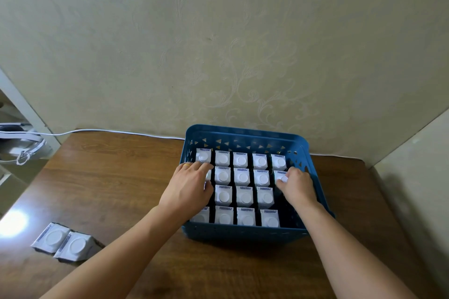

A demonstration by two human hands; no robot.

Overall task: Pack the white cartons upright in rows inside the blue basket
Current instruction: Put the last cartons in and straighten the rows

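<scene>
text: none legible | carton tops (243, 176): blue print, too blurred

Home room — patterned wallpaper (218, 43), wooden table (109, 177), white cable (109, 130) along wall.

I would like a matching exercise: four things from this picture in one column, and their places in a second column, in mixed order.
Things:
1. left hand
2. right hand
3. two loose cartons
4. white cable

Places:
A. along the wall behind the table
B. on the table, left of the blue basket
C. over the basket's right column
D. over the basket's left column

Pairs: 1-D, 2-C, 3-B, 4-A
</scene>
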